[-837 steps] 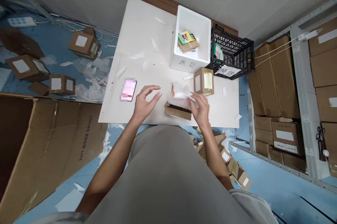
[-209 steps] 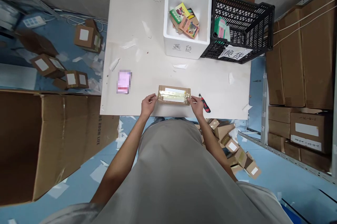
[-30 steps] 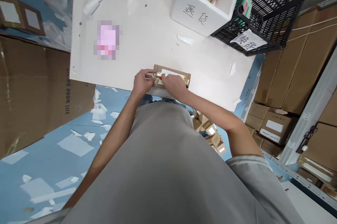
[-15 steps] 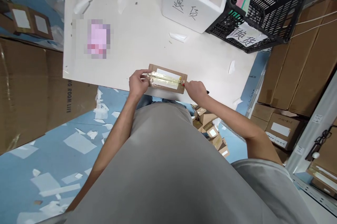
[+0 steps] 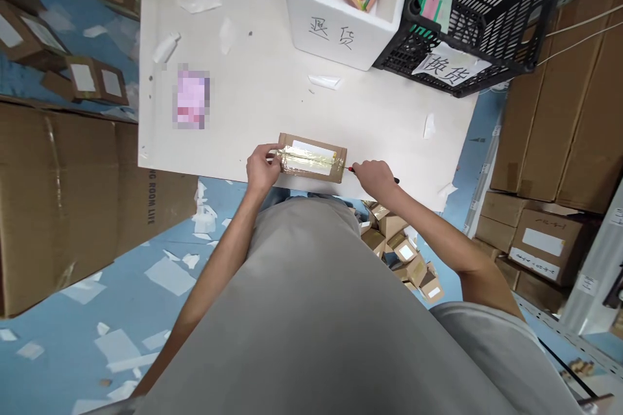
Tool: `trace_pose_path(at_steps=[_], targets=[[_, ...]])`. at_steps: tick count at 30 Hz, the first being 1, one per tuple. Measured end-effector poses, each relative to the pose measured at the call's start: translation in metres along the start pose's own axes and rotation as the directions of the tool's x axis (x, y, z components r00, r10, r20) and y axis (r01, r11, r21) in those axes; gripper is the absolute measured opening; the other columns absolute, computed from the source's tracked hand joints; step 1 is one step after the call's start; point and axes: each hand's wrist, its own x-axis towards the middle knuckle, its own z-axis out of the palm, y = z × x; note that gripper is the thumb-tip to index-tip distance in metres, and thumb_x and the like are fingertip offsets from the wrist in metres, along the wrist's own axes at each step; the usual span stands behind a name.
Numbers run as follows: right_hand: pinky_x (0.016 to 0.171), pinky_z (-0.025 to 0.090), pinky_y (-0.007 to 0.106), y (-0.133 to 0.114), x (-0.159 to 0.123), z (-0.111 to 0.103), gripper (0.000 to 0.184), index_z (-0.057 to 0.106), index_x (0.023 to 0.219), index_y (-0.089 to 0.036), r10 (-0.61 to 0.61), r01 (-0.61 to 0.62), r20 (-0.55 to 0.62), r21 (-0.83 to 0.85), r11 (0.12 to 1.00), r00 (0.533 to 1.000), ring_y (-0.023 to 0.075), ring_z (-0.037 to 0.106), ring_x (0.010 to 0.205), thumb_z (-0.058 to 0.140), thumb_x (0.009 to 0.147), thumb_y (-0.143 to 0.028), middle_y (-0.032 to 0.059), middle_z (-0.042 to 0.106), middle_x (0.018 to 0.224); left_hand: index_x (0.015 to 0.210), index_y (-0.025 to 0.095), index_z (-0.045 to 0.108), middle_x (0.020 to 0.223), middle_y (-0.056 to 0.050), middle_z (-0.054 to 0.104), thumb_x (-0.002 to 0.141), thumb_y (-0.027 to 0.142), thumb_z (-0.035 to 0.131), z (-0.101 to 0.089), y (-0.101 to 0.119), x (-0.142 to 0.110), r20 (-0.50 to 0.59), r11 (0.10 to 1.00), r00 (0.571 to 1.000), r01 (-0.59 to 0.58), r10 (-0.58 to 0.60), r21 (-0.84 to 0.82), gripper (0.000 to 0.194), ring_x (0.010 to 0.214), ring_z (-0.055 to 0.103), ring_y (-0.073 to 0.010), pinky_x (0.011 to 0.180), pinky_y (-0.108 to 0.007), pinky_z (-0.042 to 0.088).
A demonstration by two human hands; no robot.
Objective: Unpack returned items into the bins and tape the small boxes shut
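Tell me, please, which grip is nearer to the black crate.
Right. The right grip, around the cutter, is in front of the black crate; the left grip, at the left end of the taped box, is farther off, leftward.

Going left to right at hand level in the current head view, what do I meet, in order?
Large brown carton → left hand → taped box → right hand, holding a cutter → tall cartons at the right.

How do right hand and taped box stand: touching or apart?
Apart: head view shows white tabletop between the right hand and the taped box.
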Motion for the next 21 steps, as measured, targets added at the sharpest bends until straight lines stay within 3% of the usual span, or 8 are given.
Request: trace_pose_path(at_steps=[7,12,16,21], targets=[[0.086,0.047,0.035,0.026,0.026,0.04,0.041,0.071,0.142,-0.018,-0.024,0.03,-0.117,0.044,0.999,0.993,0.0297,0.078,0.113,0.037,0.125,-0.033,0.0194,0.08,0.127,0.122,0.026,0.082,0.139,-0.008,0.079,0.091,0.024,0.063,-0.004,-0.003,0.004,0.036,1.0,0.999,0.008,-0.007,-0.028,0.036,0.109,0.081,-0.0253,0.094,-0.038,0.068],[0.094,0.051,0.032,0.017,0.044,0.078,0.043,0.066,0.15,-0.019,-0.002,0.071,-0.23,0.29,0.954,0.973,0.0261,0.075,0.119,0.035,0.126,-0.036,0.0157,0.079,0.136,0.119,0.024,0.082,0.138,-0.009,0.081,0.088,0.029,0.064,-0.009,-0.011,0.012,0.042,0.993,0.998,0.048,-0.044,-0.105,0.036,0.108,0.081,-0.0259,0.094,-0.04,0.068],[0.108,0.051,0.03,-0.018,0.055,0.107,0.044,0.064,0.15,-0.018,0.12,0.143,-0.409,0.557,0.818,0.905,0.0243,0.071,0.132,0.031,0.125,-0.035,0.0164,0.077,0.145,0.121,0.023,0.082,0.137,-0.01,0.082,0.088,0.03,0.064,-0.019,-0.022,0.018,0.029,0.987,0.998,0.065,-0.061,-0.149,0.038,0.112,0.08,-0.026,0.101,-0.042,0.068],[0.101,0.055,0.028,-0.06,0.075,0.125,0.051,0.06,0.141,-0.018,0.381,0.077,-0.344,0.819,0.568,0.858,0.0208,0.075,0.118,0.017,0.123,-0.038,0.0155,0.08,0.13,0.122,0.023,0.081,0.137,-0.01,0.081,0.091,0.027,0.064,-0.034,-0.037,0.025,-0.014,0.992,0.998,0.065,-0.067,-0.106,0.036,0.127,0.075,-0.0272,0.108,-0.042,0.066]])
